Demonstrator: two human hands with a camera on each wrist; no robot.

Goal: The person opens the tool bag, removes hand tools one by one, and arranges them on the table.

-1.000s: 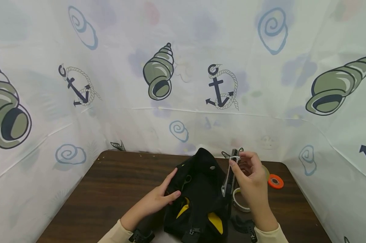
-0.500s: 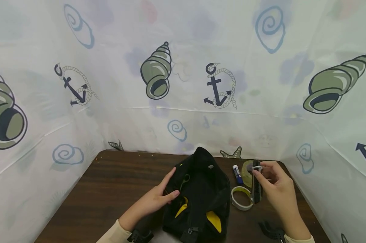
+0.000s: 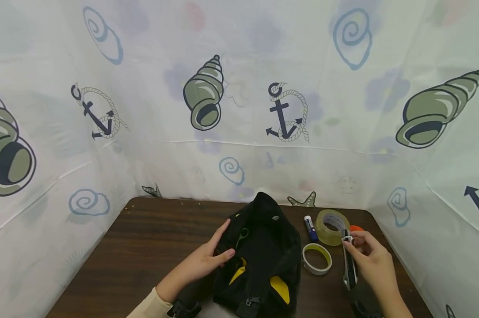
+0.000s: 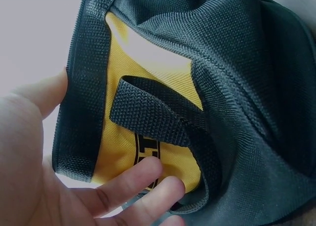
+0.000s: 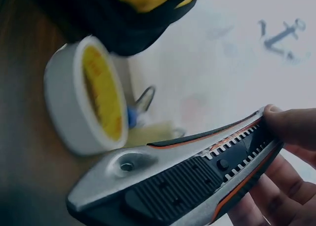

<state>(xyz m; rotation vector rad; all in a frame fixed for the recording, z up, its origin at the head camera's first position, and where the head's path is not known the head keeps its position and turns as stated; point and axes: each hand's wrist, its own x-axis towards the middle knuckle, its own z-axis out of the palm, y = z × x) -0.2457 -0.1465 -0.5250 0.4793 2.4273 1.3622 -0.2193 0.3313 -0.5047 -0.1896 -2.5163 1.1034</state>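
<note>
A black tool bag [image 3: 263,247] with yellow patches stands with its top gaping in the head view. My left hand [image 3: 201,263] grips the bag's left rim, thumb over the edge. In the left wrist view, its fingers [image 4: 143,179] lie against the yellow outer panel beside a black webbing loop [image 4: 148,110]. Right of the bag, my right hand [image 3: 372,260] pinches a grey utility knife [image 3: 348,263] by one end between thumb and fingers. The right wrist view shows the knife's black slider [image 5: 173,189] and orange trim; no blade sticks out.
Between bag and right hand lie a white tape roll [image 3: 317,259] with a yellow core, a clear tape roll [image 3: 331,227] and a blue glue stick [image 3: 311,229]. An orange ring [image 3: 356,228] shows behind the knife. A printed curtain [image 3: 247,110] surrounds the brown table [image 3: 144,247].
My right hand has carried the utility knife from the bag's right edge rightward and down, past the tape rolls. The left hand has stayed on the bag's rim.
</note>
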